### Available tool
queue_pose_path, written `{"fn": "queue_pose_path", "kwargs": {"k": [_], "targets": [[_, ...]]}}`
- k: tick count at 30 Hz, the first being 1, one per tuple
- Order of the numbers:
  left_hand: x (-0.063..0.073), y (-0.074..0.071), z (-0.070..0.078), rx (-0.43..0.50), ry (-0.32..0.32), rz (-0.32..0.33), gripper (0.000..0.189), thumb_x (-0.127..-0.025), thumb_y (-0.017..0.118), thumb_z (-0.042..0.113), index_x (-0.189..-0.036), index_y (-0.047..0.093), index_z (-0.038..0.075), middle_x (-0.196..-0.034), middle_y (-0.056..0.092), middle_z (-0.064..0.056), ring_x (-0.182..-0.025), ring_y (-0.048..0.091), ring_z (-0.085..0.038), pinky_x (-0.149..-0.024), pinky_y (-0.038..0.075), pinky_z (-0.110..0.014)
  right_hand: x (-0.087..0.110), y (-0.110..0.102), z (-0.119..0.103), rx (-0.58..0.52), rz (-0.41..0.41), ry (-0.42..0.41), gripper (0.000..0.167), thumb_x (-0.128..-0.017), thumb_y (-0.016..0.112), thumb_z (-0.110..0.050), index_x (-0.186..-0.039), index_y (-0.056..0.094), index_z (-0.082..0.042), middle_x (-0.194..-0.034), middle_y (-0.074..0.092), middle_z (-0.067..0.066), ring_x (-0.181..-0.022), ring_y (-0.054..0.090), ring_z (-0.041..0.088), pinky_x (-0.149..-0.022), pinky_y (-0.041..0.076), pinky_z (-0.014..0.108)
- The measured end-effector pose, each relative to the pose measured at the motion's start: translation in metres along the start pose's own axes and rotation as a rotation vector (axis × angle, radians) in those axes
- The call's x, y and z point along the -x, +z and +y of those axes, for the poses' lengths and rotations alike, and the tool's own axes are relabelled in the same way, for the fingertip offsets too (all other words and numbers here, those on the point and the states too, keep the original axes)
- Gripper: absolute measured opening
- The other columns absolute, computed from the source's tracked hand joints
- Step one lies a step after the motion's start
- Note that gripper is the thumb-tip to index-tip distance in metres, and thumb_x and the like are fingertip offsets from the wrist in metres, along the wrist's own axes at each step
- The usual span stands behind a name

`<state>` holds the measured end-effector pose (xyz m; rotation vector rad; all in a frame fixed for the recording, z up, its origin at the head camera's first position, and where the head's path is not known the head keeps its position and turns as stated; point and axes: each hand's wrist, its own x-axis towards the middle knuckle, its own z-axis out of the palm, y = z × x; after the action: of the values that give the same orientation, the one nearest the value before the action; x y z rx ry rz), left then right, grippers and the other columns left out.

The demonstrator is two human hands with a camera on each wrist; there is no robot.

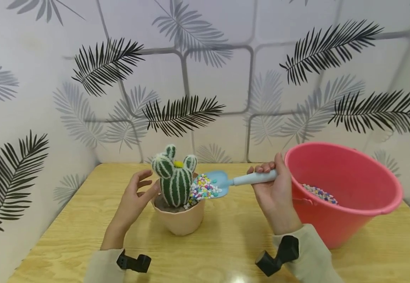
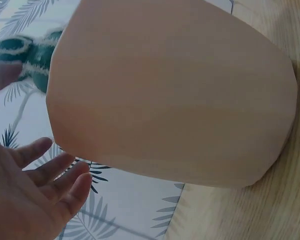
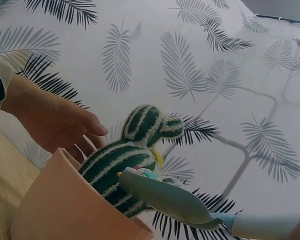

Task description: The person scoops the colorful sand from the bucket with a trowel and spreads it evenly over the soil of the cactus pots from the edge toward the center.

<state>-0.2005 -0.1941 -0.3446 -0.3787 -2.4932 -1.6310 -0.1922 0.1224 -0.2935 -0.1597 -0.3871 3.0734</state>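
Observation:
A knitted green cactus with white stripes and a yellow flower stands in a peach pot on the table. My right hand grips the pale handle of a small blue trowel. Colourful pebbles fill its blade, which is over the pot's right rim beside the cactus. A few pebbles lie on the grey soil in the pot. My left hand, fingers relaxed and holding nothing, is at the pot's left rim, close to the cactus. In the left wrist view the pot's side hides most of the cactus.
A large pink bucket stands to the right, close to my right hand, with more pebbles inside. The wooden table meets a wall with a leaf pattern behind. Each wrist carries a black camera mount.

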Motion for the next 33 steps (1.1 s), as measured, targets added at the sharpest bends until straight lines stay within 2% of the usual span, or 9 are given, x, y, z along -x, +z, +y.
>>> {"fn": "queue_pose_path", "kwargs": {"k": [7, 11, 13, 16, 20, 23, 25, 28, 33], "targets": [[-0.001, -0.005, -0.009, -0.017, 0.012, -0.165, 0.084, -0.085, 0.071, 0.02, -0.149, 0.02, 0.006, -0.154, 0.022, -0.019, -0.139, 0.025, -0.041, -0.104, 0.032, -0.058, -0.003, -0.007, 0.003, 0.023, -0.03, -0.003, 0.042, -0.1, 0.047, -0.03, -0.065, 0.045, -0.008, -0.057, 0.045, 0.003, -0.058, 0.041, 0.016, -0.074, 0.036, 0.03], [-0.002, -0.009, -0.012, -0.036, 0.048, -0.3, 0.106, -0.075, 0.081, 0.02, -0.152, 0.009, 0.008, -0.155, 0.016, -0.022, -0.14, 0.02, -0.046, -0.104, 0.028, -0.064, -0.005, -0.007, 0.006, 0.039, -0.028, 0.002, 0.042, -0.1, 0.048, -0.029, -0.064, 0.045, -0.008, -0.056, 0.045, 0.003, -0.057, 0.042, 0.015, -0.074, 0.037, 0.03], [-0.003, -0.009, -0.012, -0.045, 0.07, -0.356, 0.115, -0.071, 0.084, 0.02, -0.152, 0.003, 0.007, -0.153, 0.017, -0.024, -0.138, 0.022, -0.046, -0.106, 0.027, -0.063, -0.005, -0.007, 0.007, 0.057, -0.024, 0.004, 0.042, -0.1, 0.047, -0.029, -0.064, 0.045, -0.008, -0.055, 0.045, 0.002, -0.057, 0.042, 0.015, -0.075, 0.037, 0.029], [-0.005, -0.007, -0.013, -0.003, 0.107, -0.419, 0.12, -0.07, 0.085, 0.016, -0.151, -0.003, 0.008, -0.15, 0.026, -0.025, -0.136, 0.032, -0.042, -0.107, 0.034, -0.051, -0.006, -0.007, 0.008, 0.089, -0.016, 0.0, 0.042, -0.1, 0.046, -0.03, -0.064, 0.045, -0.009, -0.055, 0.044, 0.001, -0.057, 0.041, 0.014, -0.076, 0.037, 0.029], [-0.008, -0.005, -0.013, 0.09, 0.152, -0.458, 0.116, -0.071, 0.083, 0.008, -0.151, -0.001, 0.012, -0.149, 0.032, -0.022, -0.132, 0.044, -0.021, -0.101, 0.044, -0.026, -0.008, -0.008, 0.011, 0.124, -0.012, 0.0, 0.042, -0.1, 0.046, -0.031, -0.064, 0.045, -0.01, -0.056, 0.044, 0.0, -0.058, 0.041, 0.013, -0.078, 0.036, 0.029], [-0.009, -0.004, -0.013, 0.128, 0.171, -0.469, 0.112, -0.072, 0.082, 0.005, -0.151, 0.003, 0.014, -0.15, 0.03, -0.02, -0.129, 0.044, -0.003, -0.099, 0.042, -0.019, -0.009, -0.01, 0.012, 0.136, -0.019, 0.004, 0.042, -0.1, 0.047, -0.03, -0.064, 0.045, -0.01, -0.056, 0.044, 0.0, -0.058, 0.042, 0.013, -0.078, 0.036, 0.028], [-0.009, -0.003, -0.012, 0.129, 0.184, -0.473, 0.11, -0.072, 0.082, 0.006, -0.15, 0.005, 0.013, -0.15, 0.031, -0.02, -0.127, 0.044, 0.001, -0.1, 0.042, -0.02, -0.01, -0.01, 0.011, 0.141, -0.024, -0.001, 0.042, -0.101, 0.046, -0.03, -0.063, 0.045, -0.011, -0.056, 0.044, 0.0, -0.058, 0.042, 0.012, -0.077, 0.037, 0.028], [-0.01, -0.001, -0.01, 0.102, 0.185, -0.468, 0.107, -0.072, 0.083, 0.008, -0.149, 0.009, 0.011, -0.148, 0.035, -0.019, -0.127, 0.045, 0.0, -0.1, 0.042, -0.019, -0.009, -0.01, 0.009, 0.159, -0.015, -0.012, 0.041, -0.101, 0.045, -0.03, -0.064, 0.045, -0.011, -0.056, 0.044, -0.001, -0.058, 0.042, 0.012, -0.077, 0.037, 0.028], [-0.012, 0.006, -0.001, -0.003, 0.174, -0.405, 0.1, -0.07, 0.085, 0.014, -0.144, 0.019, 0.005, -0.142, 0.04, -0.018, -0.128, 0.048, -0.021, -0.102, 0.043, -0.027, -0.008, -0.008, 0.005, 0.207, -0.021, -0.024, 0.04, -0.1, 0.046, -0.031, -0.065, 0.045, -0.012, -0.057, 0.045, -0.001, -0.06, 0.043, 0.012, -0.079, 0.037, 0.028]]}}
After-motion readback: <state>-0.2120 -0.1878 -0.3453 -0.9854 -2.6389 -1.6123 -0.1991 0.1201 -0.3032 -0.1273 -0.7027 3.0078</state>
